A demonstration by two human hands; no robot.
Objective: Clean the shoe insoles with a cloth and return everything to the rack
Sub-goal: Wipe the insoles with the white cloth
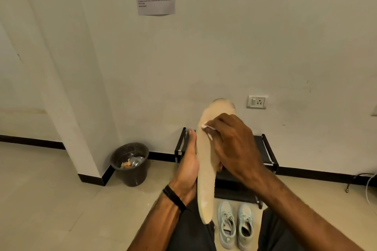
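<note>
In the head view, everything is best placed against the black shoe rack [267, 150] standing at the foot of the wall. Held up in front of the rack is a tan insole [206, 169], long axis nearly upright, toe end toward the wall and heel end down toward the person's lap. The left hand [188, 166] is wrapped along the insole's left edge, thumb lying up its side and fingers hidden behind, closed enough to hold it steady. The right hand [232, 144] is curled over the insole's upper half, fingers bunched on a small white cloth [207, 128], of which only a scrap shows, pressed against the insole's face. On the floor just in front of the rack stands a pair of pale sneakers [235, 226], side by side, openings up. A dark bin [130, 164] with some rubbish in it sits to the rack's left, near the wall's corner. The wiping step looks to be in hand, with the cloth near the toe end. The next move likely calls for drawing the cloth down toward the heel while the left hand keeps the insole from bending away under pressure.
</note>
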